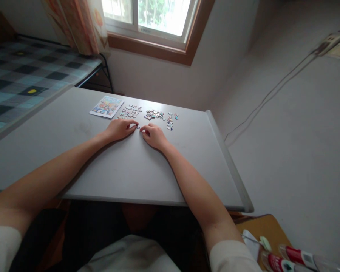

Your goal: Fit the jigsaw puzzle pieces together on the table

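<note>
Pale blue and dark in colour, a small knobbed jigsaw piece (138, 127) is at the fingertips of the person's bare left hand (120, 128), near the middle of the far half of the surface. The grip of this left hand is pinched on the piece, between thumb and forefinger. Just beside it, the bare right hand (155, 136) rests with bent fingers; whether its grip holds something, I cannot tell. Beyond the hands lie a flat group of multicoloured jigsaw pieces (131, 111), a denser multicoloured heap of pieces (154, 114) and, to the right, a short column of loose pieces (170, 121). Left of these is a white-bordered sheet with a colourful printed picture (107, 106). All are upon a smooth light-grey surface (136, 166). Farther away are a bed with blue-grey checked cover (31, 71), an orange patterned curtain (76, 22) and a brown-framed window (150, 45).
</note>
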`<state>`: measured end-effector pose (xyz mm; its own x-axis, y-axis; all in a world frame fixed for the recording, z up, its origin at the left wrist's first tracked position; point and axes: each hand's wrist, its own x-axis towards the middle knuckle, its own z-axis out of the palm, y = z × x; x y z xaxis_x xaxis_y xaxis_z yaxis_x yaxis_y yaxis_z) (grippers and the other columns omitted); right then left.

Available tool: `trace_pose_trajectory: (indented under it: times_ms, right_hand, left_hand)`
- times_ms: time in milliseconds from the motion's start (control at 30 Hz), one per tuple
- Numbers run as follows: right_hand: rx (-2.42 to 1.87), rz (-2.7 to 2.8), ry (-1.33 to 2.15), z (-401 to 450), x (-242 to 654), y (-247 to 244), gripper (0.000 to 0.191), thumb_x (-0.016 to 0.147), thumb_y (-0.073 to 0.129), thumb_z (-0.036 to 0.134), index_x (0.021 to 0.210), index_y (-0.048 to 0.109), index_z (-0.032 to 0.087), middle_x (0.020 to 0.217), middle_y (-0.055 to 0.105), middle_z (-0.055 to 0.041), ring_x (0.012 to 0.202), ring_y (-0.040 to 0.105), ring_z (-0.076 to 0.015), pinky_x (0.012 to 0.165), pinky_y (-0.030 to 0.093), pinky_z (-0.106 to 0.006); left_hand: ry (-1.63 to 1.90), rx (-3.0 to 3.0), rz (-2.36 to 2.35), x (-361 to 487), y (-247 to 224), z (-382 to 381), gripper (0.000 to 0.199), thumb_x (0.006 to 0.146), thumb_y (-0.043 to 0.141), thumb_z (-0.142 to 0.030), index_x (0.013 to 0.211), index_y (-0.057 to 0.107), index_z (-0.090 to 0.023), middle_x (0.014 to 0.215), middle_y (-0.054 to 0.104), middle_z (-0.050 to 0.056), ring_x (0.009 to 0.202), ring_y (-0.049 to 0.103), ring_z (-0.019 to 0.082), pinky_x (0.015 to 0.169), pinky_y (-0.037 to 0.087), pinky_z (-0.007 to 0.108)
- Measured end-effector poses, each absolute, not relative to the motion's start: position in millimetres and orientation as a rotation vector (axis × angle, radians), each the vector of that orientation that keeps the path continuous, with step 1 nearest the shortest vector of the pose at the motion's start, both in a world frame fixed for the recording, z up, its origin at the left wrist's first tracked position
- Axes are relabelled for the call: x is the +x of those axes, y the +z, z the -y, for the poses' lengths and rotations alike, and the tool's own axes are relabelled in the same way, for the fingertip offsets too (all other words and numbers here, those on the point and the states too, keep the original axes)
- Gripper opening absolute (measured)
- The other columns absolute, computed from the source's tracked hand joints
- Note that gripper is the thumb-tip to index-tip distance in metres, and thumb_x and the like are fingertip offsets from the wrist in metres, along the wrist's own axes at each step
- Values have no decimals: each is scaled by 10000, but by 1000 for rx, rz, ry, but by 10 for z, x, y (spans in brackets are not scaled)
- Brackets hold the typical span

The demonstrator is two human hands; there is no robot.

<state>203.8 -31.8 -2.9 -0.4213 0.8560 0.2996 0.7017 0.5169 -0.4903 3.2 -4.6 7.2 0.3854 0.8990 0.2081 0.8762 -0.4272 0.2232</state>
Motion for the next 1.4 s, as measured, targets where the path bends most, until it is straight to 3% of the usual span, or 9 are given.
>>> trace_pose_trajectory:
  times_ms: [1400]
  right_hand:
    - [-1256, 2267, 378, 287, 2043, -69, 249, 876, 491, 230, 1021, 693, 211, 861, 573, -36, 826, 516, -162, 823, 392, -296]
  left_hand:
    - [504, 2573, -1613, 5, 31, 16, 426, 865, 446, -482, 1116, 710, -260, 698, 668, 10, 669, 610, 162, 594, 363, 237]
